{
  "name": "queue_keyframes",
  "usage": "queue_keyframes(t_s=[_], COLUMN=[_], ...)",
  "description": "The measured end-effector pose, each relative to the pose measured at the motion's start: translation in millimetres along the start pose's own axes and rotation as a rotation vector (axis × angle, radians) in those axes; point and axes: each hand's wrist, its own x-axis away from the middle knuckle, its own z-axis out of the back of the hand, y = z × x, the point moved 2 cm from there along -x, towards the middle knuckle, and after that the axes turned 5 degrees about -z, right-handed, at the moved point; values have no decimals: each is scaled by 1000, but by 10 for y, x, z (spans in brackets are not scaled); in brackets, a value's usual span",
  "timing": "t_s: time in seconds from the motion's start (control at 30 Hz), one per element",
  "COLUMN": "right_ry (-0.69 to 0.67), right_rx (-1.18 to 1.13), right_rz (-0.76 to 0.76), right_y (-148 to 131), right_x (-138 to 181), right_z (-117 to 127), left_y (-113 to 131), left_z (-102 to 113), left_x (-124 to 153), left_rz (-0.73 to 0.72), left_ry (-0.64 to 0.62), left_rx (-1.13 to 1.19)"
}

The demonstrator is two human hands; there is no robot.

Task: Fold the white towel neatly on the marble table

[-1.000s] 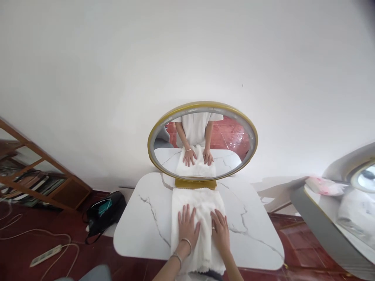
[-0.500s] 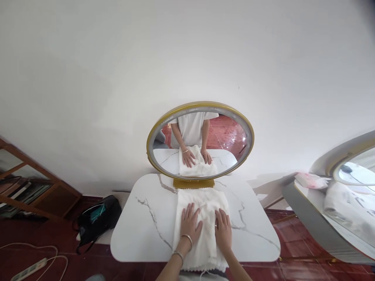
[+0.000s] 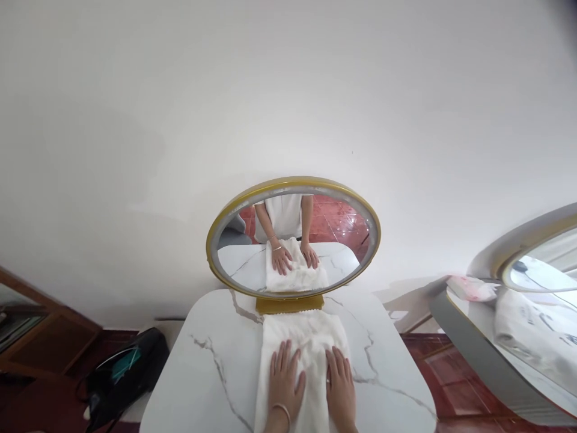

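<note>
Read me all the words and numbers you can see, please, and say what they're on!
There are no words, numbers, labels or brands clear enough to read.
White item on the side table at the right: dark marks, too blurred to read.
Packet beside it: pink marks, too small and blurred to tell if they are writing.
White cloth in the middle: no writing that I can see.

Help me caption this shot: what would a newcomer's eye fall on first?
Probably the gold-rimmed oval mirror stands out, at the back of the marbled white table. In front, the left hand and right hand rest palm down on a white cloth. A second mirror shows at far right.
</note>
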Motion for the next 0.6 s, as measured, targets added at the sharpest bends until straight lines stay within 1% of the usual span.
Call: queue_keyframes(t_s=[0.07,0.17,0.37,0.6], right_ry=[-2,-23,-68,-157], right_rx=[8,31,73,79], right_rz=[-15,-32,-45,-101], right_y=[-15,-55,-114,-125], right_x=[8,-7,-62,-65], right_z=[-7,18,90,122], left_y=[3,40,91,99], left_z=[-3,50,127,113], left_x=[5,-1,-16,-8], left_rz=[11,12,-17,-72], left_ry=[0,-13,-20,94], left_rx=[-5,-13,-43,-90])
